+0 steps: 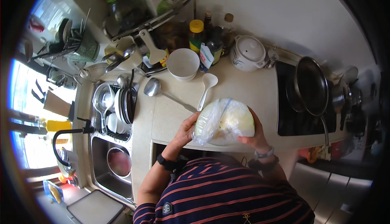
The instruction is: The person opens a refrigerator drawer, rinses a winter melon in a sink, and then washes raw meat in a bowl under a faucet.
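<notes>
A large round pale-green cabbage wrapped in clear plastic [225,120] rests on the beige counter [252,90] close to its front edge. My left hand [186,129] grips the loose plastic at its left side. My right hand [254,136] cups the cabbage from the right and underneath. Both wrists wear dark bands, and the right one also carries a watch.
A metal ladle [153,88] and a white spoon [208,83] lie just behind the cabbage. Further back stand a white bowl [183,63], bottles and a white lidded pot [248,53]. A pan [310,85] sits on the hob at right. At left are a dish rack [115,106] and sink [113,163].
</notes>
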A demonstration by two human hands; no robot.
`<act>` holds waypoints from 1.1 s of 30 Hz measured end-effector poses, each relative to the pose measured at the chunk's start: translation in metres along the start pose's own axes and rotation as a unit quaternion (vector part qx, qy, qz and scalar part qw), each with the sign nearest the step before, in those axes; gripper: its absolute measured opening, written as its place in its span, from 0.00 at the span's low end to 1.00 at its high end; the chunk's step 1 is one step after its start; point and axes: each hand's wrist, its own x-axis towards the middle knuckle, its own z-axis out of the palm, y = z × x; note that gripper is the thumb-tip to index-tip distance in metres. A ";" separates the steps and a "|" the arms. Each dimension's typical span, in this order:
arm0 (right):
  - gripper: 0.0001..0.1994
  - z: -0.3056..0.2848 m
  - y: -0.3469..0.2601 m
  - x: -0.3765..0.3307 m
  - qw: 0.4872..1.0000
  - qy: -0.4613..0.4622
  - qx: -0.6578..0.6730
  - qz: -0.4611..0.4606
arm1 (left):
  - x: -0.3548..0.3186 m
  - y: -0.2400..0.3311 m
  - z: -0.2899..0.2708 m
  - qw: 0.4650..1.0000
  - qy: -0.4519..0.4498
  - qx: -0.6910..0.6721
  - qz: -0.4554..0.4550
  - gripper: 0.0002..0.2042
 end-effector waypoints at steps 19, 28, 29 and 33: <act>0.41 0.101 0.072 0.050 0.934 -0.234 0.121 0.243 | -0.109 -0.023 -0.194 0.881 0.460 -0.074 0.084 0.06; 0.33 0.181 0.084 0.041 0.908 -0.247 0.115 0.317 | -0.181 0.006 -0.160 0.870 0.365 0.323 -0.067 0.13; 0.32 0.190 0.078 0.036 0.908 -0.237 0.115 0.327 | -0.187 0.000 -0.156 0.886 0.349 0.297 -0.067 0.17; 0.28 0.207 0.073 0.017 0.910 -0.263 0.085 0.311 | -0.200 -0.064 -0.161 0.855 0.371 0.332 -0.146 0.17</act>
